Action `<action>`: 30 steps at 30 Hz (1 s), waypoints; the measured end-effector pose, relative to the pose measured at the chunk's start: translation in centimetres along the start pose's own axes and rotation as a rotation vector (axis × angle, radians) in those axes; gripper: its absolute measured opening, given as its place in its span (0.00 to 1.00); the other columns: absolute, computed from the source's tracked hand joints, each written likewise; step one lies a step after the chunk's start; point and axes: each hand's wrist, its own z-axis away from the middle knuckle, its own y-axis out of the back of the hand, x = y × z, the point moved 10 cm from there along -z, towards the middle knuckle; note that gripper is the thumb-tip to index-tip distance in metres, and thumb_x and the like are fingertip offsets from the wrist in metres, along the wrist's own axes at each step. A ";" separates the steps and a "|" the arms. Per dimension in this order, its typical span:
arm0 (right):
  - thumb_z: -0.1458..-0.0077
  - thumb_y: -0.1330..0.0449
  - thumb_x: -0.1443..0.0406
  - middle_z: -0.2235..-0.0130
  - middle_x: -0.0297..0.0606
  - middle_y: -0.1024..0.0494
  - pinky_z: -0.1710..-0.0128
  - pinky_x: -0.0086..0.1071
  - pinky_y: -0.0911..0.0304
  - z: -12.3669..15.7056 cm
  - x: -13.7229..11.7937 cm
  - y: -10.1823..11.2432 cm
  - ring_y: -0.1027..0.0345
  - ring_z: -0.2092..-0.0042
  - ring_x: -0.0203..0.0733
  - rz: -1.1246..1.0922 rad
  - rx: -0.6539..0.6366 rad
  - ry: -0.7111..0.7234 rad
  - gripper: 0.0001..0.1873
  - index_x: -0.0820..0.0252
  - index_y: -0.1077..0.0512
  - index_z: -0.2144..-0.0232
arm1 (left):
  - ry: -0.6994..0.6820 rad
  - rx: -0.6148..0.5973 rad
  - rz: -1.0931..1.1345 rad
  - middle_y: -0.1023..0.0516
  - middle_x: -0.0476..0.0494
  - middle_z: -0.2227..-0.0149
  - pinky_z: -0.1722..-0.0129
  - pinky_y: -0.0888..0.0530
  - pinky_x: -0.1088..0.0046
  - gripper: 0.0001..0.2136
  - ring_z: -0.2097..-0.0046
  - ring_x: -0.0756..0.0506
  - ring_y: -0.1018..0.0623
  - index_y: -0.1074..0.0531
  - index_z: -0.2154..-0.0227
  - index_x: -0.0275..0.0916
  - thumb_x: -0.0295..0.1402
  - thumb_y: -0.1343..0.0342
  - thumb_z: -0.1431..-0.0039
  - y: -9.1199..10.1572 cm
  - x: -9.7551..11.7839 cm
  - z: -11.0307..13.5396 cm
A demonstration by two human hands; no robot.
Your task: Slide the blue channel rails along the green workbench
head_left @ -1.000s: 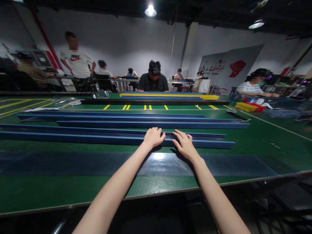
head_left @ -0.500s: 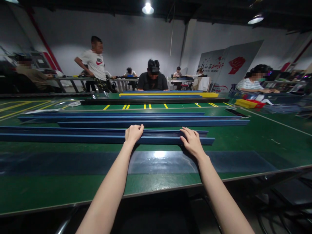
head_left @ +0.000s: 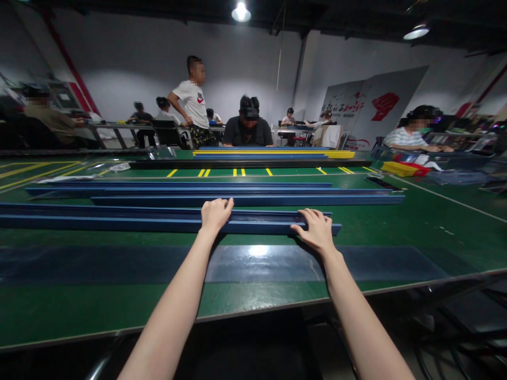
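Observation:
A long blue channel-shaped strip (head_left: 257, 227) lies crosswise in front of me with its groove facing up. My left hand (head_left: 216, 215) is closed over its middle stretch, the fingertips out of sight behind the knuckles. Close to the strip's right end, my right hand (head_left: 317, 229) spans it, thumb at the near wall and curved fingers over the far wall. Nearer to me, under my forearms, a long clear plastic sheet (head_left: 257, 266) lies flat.
Several more blue strips (head_left: 253, 200) lie just beyond on the green table (head_left: 396, 227). Farther off are a black strip (head_left: 245, 164), yellow strips (head_left: 340, 154), a phone (head_left: 382, 183) and a yellow tray (head_left: 400, 168). A person (head_left: 249, 126) sits opposite; others are behind.
The blue strip has slid slightly left. My right hand has shifted a little right along it, towards its end. In the background a standing person has moved right.

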 end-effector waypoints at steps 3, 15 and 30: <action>0.49 0.50 0.50 0.51 0.43 0.30 0.53 0.44 0.54 0.0 -1.0 -0.1 0.44 0.49 0.50 0.003 -0.006 0.021 0.26 0.59 0.33 0.54 | -0.129 0.041 0.027 0.23 0.40 0.64 0.60 0.35 0.69 0.22 0.59 0.43 0.25 0.25 0.70 0.37 0.40 0.64 0.38 0.3 2.7 0.4; 0.47 0.54 0.46 0.53 0.47 0.30 0.49 0.45 0.59 -0.1 -6.7 -1.1 0.44 0.50 0.50 0.078 -0.016 0.117 0.30 0.60 0.34 0.52 | -0.417 -0.046 0.048 0.25 0.41 0.61 0.58 0.36 0.69 0.19 0.58 0.44 0.28 0.29 0.60 0.38 0.42 0.62 0.38 -2.1 8.9 2.5; 0.45 0.56 0.47 0.49 0.45 0.30 0.47 0.43 0.58 -0.1 -6.3 -1.0 0.42 0.48 0.47 0.017 -0.050 0.187 0.29 0.60 0.34 0.52 | -0.175 -0.122 0.086 0.22 0.41 0.66 0.64 0.31 0.72 0.24 0.61 0.43 0.24 0.24 0.70 0.40 0.42 0.65 0.38 -2.5 6.1 1.0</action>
